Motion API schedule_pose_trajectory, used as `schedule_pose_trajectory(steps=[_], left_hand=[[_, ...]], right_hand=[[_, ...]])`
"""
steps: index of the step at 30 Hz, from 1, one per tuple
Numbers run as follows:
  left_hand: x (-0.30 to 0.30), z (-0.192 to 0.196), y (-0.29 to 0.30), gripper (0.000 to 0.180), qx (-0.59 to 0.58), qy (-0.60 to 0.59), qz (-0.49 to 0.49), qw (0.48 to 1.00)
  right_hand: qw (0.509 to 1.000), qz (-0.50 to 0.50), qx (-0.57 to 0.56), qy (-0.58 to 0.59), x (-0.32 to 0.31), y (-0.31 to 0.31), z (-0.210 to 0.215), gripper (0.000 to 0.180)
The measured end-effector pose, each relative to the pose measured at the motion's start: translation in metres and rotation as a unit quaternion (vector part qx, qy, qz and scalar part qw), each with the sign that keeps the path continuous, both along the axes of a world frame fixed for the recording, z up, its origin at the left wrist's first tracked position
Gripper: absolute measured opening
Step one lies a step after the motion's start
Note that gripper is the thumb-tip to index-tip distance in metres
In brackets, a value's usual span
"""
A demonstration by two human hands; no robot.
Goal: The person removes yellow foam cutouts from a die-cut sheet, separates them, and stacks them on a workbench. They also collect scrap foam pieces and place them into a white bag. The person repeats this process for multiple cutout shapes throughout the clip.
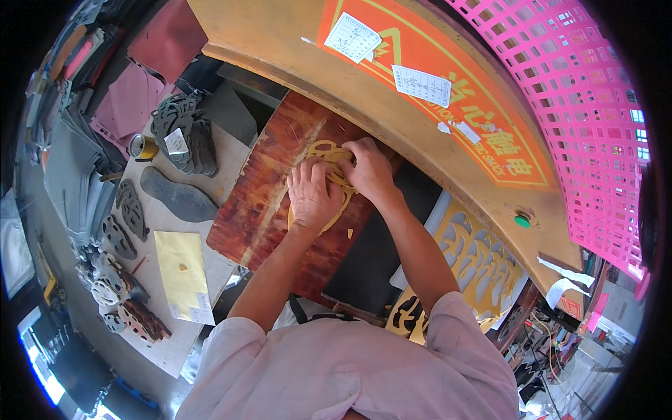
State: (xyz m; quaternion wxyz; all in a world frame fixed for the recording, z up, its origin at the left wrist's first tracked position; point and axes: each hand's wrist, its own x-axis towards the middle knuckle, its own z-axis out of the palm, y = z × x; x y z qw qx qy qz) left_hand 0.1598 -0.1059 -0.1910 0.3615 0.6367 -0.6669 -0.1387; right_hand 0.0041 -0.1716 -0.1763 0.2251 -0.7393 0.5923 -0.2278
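A thin yellow cut-out sheet (325, 150) lies on a reddish-brown scarred cutting board (257, 187). My left hand (312, 194) presses flat on the sheet's near part, fingers spread over it. My right hand (367, 168) lies just beyond, fingers curled on the sheet's far edge as if pinching it. Most of the sheet is hidden under both hands. A small yellow scrap (350, 232) rests on the board near my left wrist.
A tan press head (392, 119) with an orange sign arches over the board; a green button (522, 220) is on its right. Grey sole-shaped cut pieces (178, 196), stacks of dark cutouts (183, 133), a yellow envelope (182, 269) at left. Pink plastic basket (588, 119) at right.
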Motion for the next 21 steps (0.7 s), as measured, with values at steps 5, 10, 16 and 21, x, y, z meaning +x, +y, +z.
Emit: schedule_pose_trajectory(steps=[5,10,16,21], left_hand=[[0.004,0.003,-0.004,0.032,-0.003,0.041,0.009,0.999],[-0.004,0.004,-0.007,0.026,0.033,0.017,0.065,0.997],[-0.005,0.003,-0.01,0.018,0.0,0.004,0.07,0.998],[-0.006,0.001,-0.01,0.016,0.022,-0.003,0.08,0.997]], right_hand=[[0.996,0.002,-0.076,-0.037,0.002,0.012,0.005,0.01],[0.992,-0.011,-0.075,-0.097,0.002,0.023,-0.001,0.012],[0.979,-0.009,0.054,-0.195,-0.013,0.011,-0.009,0.015],[0.965,-0.014,0.141,-0.219,-0.02,0.008,-0.004,0.021]])
